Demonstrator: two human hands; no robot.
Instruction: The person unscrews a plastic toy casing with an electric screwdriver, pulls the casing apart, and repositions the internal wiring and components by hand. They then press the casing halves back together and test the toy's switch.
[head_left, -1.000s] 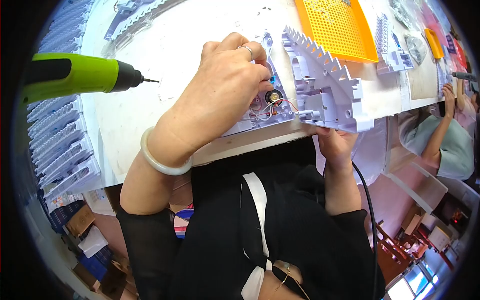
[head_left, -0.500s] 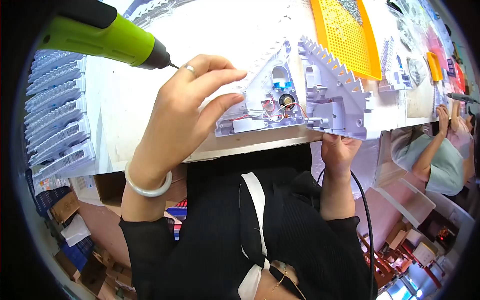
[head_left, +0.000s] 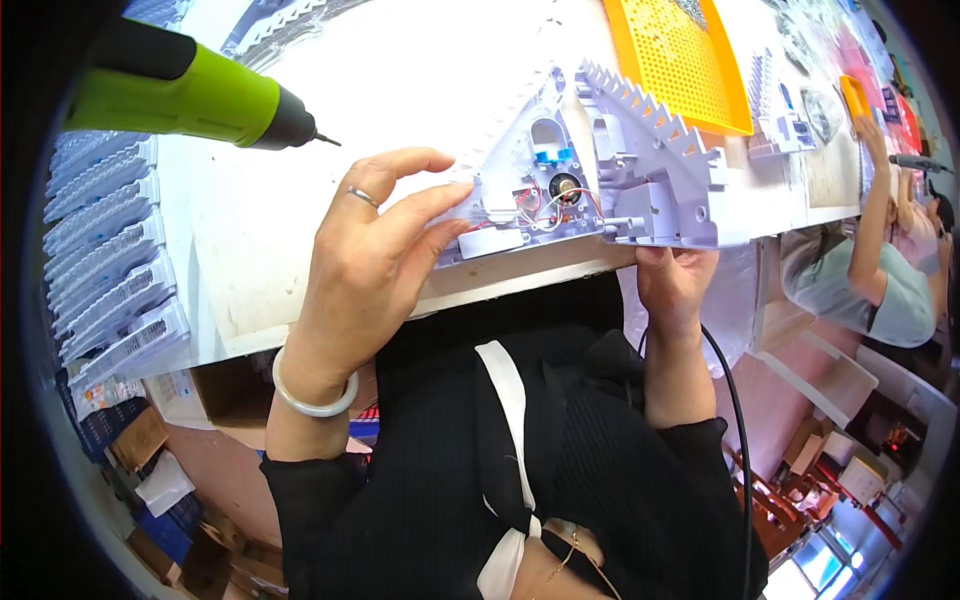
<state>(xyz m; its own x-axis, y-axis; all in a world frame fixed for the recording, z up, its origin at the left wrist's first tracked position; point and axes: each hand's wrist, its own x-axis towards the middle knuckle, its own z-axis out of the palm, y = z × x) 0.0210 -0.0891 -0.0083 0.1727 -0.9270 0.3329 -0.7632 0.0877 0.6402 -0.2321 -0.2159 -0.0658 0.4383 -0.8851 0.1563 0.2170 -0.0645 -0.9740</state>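
A white plastic housing with sawtooth edges lies opened on the table, in two halves. The left half (head_left: 500, 215) holds wires, a small round speaker (head_left: 565, 190) and a blue part (head_left: 553, 157). My right hand (head_left: 677, 285) grips the lower edge of the right half (head_left: 655, 205), its fingers partly hidden beneath. My left hand (head_left: 375, 240) is beside the left half, thumb and index finger apart at its left edge; whether they touch it I cannot tell. A green electric screwdriver (head_left: 190, 95) hangs above and left of my left hand, bit pointing right.
Stacked white plastic parts (head_left: 105, 260) line the table's left side. Behind the housing is an orange perforated tray (head_left: 685, 75) with small metal pieces. More white parts (head_left: 780, 130) sit at right. A co-worker (head_left: 850, 270) sits farther right. A black cable (head_left: 738, 430) hangs beside my right arm.
My left hand has moved down slightly and closer to the left half, its fingers still apart. My right hand keeps its grip. The co-worker's arm has risen toward a small orange tray.
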